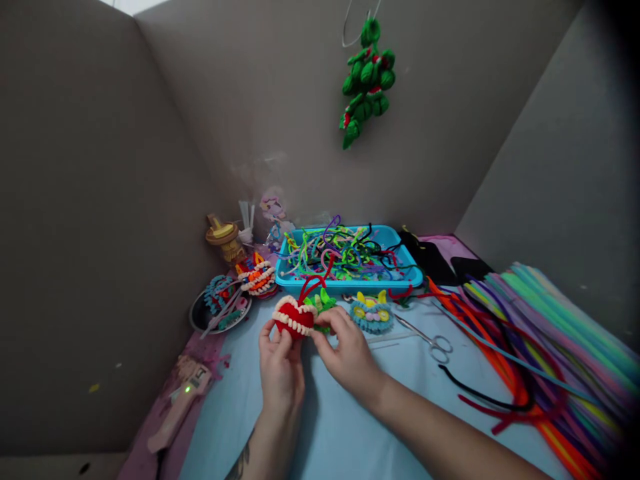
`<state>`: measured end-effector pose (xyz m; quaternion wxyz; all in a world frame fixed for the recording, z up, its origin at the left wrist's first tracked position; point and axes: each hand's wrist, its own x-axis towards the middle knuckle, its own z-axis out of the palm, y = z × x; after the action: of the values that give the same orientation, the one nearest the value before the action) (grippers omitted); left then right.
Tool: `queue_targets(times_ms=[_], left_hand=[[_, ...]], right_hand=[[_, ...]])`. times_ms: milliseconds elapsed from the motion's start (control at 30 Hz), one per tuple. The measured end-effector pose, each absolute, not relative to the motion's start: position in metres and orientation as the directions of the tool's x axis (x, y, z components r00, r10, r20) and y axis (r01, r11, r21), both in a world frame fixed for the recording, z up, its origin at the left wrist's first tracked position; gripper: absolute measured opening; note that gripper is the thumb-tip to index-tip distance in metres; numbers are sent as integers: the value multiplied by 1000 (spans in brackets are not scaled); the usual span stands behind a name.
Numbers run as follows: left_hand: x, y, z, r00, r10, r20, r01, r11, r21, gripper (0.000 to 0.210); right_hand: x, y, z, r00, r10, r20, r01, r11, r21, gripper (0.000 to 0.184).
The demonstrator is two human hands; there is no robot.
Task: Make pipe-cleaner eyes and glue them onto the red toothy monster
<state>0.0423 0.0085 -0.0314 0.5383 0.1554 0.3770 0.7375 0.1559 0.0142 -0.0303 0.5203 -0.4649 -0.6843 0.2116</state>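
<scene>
A red heart-shaped pipe-cleaner piece (289, 323) has a cream twisted edge and a cream band across its middle. Red stems rise from its top. My left hand (283, 363) grips it from below, with the thumb on its front. At its right edge, my right hand (345, 348) pinches the end of the cream band between thumb and finger. Just behind the heart lies a green pipe-cleaner piece (321, 303), partly hidden. A blue piece with yellow tips (371, 315) rests to the right of my right hand.
Scissors (434, 343) lie on the blue cloth, right of my hands. A blue tray (350, 288) of pipe-cleaner scraps stands behind. Bundled pipe cleaners (565, 340) fill the right side. To the left are a glue gun (183, 403) and a metal bowl (199, 315). A green ornament (369, 83) hangs above.
</scene>
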Motion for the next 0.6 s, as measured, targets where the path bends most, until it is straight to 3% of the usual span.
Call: queue_targets(times_ms=[167,400,600], left_hand=[[49,5,-31,-284,943,-171,-676,-70,733,53],[55,2,-32,-173,969,-179,-707,4,707,38],[55,1,-33,-173,970,-171,-689,5,725,43]], right_hand=[[156,13,-26,-107,834,541,484,519,-704,12],[159,17,-27,-105,840,532,532,500,-684,15],[159,18,-31,-82,826,558,536,509,-674,14]])
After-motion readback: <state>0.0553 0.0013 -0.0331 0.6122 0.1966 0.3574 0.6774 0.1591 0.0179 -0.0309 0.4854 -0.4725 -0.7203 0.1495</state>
